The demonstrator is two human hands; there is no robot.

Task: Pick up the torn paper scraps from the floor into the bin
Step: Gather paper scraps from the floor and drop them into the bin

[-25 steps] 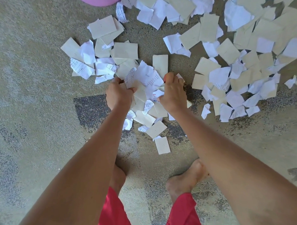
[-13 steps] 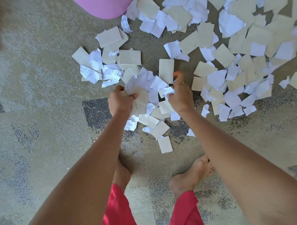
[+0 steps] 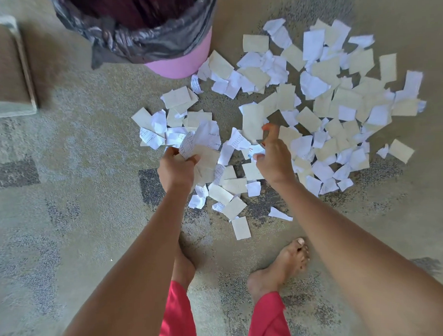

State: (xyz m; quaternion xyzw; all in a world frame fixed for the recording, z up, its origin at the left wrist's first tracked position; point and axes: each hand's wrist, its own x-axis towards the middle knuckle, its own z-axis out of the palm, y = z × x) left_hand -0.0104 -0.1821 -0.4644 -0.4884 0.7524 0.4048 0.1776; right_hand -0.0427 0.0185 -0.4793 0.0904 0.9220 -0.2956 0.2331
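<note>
On carpet: dozens of paper scraps, one bin, two hands.

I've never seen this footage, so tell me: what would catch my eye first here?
A wide scatter of torn white and beige paper scraps covers the carpet's centre and right. Both hands work in it: the left hand grips a bunch, the right hand pinches a beige piece. A pink bin with black liner stands top centre.

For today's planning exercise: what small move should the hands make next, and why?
Probably carry the bundle of scraps in the left hand up to the lined pink bin: that hand already looks full, the bin stands open just ahead, and many scraps remain.
</note>
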